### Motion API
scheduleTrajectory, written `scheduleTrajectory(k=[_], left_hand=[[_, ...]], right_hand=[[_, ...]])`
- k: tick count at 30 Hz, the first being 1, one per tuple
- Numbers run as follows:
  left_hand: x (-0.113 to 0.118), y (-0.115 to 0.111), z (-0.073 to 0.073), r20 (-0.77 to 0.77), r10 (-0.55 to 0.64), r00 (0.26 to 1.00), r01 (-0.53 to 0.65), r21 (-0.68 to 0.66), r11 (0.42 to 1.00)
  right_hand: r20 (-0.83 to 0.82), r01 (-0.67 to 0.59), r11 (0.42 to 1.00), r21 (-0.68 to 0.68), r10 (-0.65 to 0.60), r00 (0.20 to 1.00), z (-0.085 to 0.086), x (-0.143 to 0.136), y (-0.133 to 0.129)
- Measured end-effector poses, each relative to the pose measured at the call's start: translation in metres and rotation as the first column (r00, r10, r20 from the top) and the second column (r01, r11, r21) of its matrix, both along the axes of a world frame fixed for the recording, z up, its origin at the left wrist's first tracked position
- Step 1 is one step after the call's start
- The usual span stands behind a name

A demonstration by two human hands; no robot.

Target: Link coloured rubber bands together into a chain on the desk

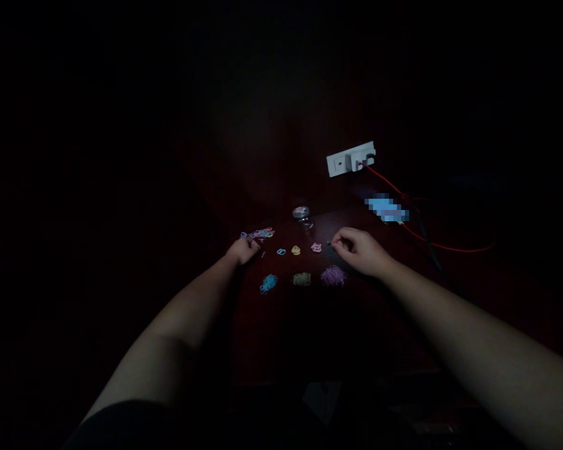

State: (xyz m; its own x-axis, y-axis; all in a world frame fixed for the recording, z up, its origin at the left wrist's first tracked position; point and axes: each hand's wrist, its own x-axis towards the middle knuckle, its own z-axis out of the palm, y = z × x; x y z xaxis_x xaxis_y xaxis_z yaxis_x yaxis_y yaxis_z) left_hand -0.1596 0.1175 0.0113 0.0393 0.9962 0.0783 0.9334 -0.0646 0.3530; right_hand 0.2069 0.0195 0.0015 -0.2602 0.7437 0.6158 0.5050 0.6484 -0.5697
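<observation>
On the dark red table, my left hand (244, 250) rests with its fingers curled beside a mixed pile of coloured bands (264, 234); what its fingertips hold, if anything, is too dark to tell. My right hand (356, 250) is pinched, with something tiny at its fingertips. Between the hands lie a few blue bands (281, 251), a yellow group (295, 250) and a pink group (316, 248). Nearer to me are a blue pile (269, 284), a yellowish-green pile (302, 279) and a purple pile (333, 275) of small bands.
A small clear round container (301, 215) with a lid stands behind the groups. At the back right, a white socket panel (339, 164) has plugs and a red cable (385, 178). A blurred-out bright object (387, 209) lies behind my right hand.
</observation>
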Motion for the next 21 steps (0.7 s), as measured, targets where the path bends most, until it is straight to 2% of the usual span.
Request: scheduleTrajectory(k=[4,6,10,14,17,21], left_hand=[[0.004,0.009,0.000,-0.013,-0.096,0.995,0.094,-0.098,0.991],[0.002,0.015,0.000,-0.019,-0.119,0.993,0.117,-0.099,0.988],[-0.006,0.030,-0.002,-0.040,-0.062,0.997,0.064,0.041,0.997],[-0.008,0.043,-0.013,-0.083,-0.037,0.996,0.051,0.174,0.984],[-0.003,0.051,-0.021,-0.110,-0.058,0.992,0.081,0.213,0.974],[0.000,0.057,-0.023,-0.146,-0.062,0.987,0.094,0.222,0.970]], right_hand=[[-0.002,-0.014,1.000,-0.009,0.014,1.000,0.003,-0.001,-0.004],[0.001,-0.028,1.000,-0.011,0.028,1.000,0.005,-0.002,-0.006],[0.013,-0.053,0.999,-0.012,0.053,0.999,0.007,-0.003,-0.008],[0.003,-0.074,0.997,-0.015,0.074,0.997,0.008,-0.003,-0.009],[0.005,-0.062,0.998,-0.024,0.062,0.998,0.007,-0.002,-0.008],[0.025,-0.039,0.999,-0.037,0.040,0.999,0.007,0.000,-0.008]])
